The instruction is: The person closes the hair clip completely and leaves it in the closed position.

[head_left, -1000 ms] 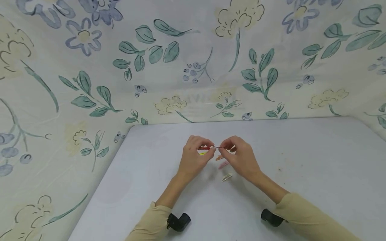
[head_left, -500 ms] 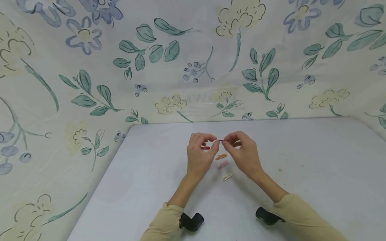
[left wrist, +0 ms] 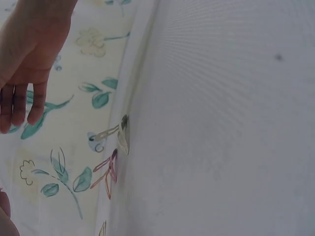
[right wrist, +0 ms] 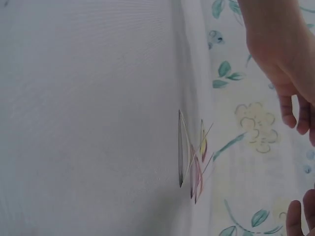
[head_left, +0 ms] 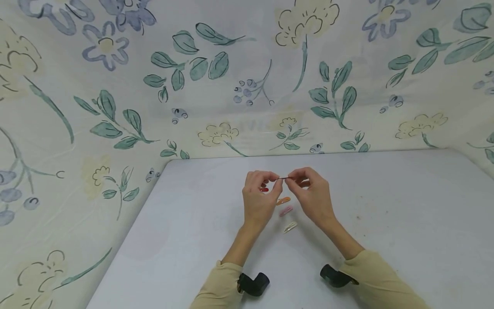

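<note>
In the head view, my left hand [head_left: 262,197] and right hand [head_left: 310,193] are raised over the table, fingertips facing each other. Between them they pinch the two ends of a thin dark hair clip [head_left: 283,178], seen edge-on. Below the hands lie several snap hair clips in a slanting row: a red clip [head_left: 264,189] partly behind the left fingers, an orange clip [head_left: 283,201], a pink clip [head_left: 286,210] and a cream clip [head_left: 290,227]. A yellow clip [right wrist: 203,137], hidden in the head view, shows in the right wrist view. Several clips stand snapped apart in the wrist views.
The white table [head_left: 173,236] reaches back to a hanging floral cloth [head_left: 247,86], which also covers the left side. Small brown specks [head_left: 358,218] dot the tabletop on the right. Black wrist cameras [head_left: 252,284] sit at both sleeves.
Both hands have lifted slightly away from me, and the left has shifted right, with the thin clip pinched between them throughout. The yellow clip has become hidden behind the left hand.
</note>
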Motion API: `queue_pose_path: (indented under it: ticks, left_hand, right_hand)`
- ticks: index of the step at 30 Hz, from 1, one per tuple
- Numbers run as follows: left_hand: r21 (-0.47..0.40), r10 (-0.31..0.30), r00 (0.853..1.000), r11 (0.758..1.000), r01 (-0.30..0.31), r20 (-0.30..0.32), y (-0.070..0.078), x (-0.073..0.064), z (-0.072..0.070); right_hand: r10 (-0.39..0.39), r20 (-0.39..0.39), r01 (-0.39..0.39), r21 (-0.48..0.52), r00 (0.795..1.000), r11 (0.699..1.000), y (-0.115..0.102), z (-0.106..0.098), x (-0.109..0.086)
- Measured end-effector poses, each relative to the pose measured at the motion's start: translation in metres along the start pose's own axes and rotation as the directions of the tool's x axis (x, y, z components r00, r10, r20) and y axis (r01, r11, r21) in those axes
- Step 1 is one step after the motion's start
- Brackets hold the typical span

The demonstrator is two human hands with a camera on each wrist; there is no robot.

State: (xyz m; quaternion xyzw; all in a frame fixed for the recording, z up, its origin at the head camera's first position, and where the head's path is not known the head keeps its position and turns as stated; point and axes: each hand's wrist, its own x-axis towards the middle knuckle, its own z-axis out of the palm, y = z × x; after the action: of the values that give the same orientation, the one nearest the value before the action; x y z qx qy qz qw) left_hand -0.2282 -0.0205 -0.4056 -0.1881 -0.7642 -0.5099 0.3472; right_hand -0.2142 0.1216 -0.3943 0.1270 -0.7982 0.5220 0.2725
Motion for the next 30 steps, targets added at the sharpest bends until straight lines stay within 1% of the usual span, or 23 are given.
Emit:
queue_pose_path:
  ticks: [4, 11, 16, 20, 25, 28, 30]
  left_hand:
    - [0.010, 0.006, 1.000, 1.000, -0.006, 0.001, -0.0018, -0.0008, 0.0007]
    - [0.032, 0.041, 0.999, 0.999, -0.041, -0.003, -0.0036, -0.0017, 0.0011]
    - [0.052, 0.065, 0.998, 0.997, -0.065, 0.008, -0.0041, -0.0027, 0.0005]
    - [0.064, 0.092, 0.996, 0.994, -0.093, 0.013, -0.0043, -0.0037, 0.0004]
    - [0.081, 0.124, 0.992, 0.989, -0.123, -0.001, -0.0040, -0.0031, 0.0015]
    - [0.085, 0.127, 0.992, 0.988, -0.126, -0.006, -0.0031, -0.0027, 0.0010]
    - [0.083, 0.122, 0.993, 0.989, -0.122, 0.002, -0.0026, -0.0024, 0.0001]
  right_hand:
    - [0.026, -0.008, -0.026, 0.016, 1.000, 1.000, 0.0019, 0.0026, -0.0012]
    - [0.058, -0.022, -0.058, 0.024, 0.998, 0.998, 0.0045, 0.0062, -0.0040]
    - [0.079, -0.023, -0.079, 0.029, 0.997, 0.996, 0.0061, 0.0076, -0.0068]
    - [0.062, -0.032, -0.061, 0.028, 0.998, 0.998, 0.0067, 0.0072, -0.0083]
    - [0.043, -0.057, -0.042, 0.024, 0.997, 0.999, 0.0050, 0.0068, -0.0079]
    - [0.055, -0.056, -0.054, 0.019, 0.997, 0.998, 0.0039, 0.0068, -0.0076]
    - [0.063, -0.051, -0.062, 0.013, 0.997, 0.998, 0.0035, 0.0066, -0.0074]
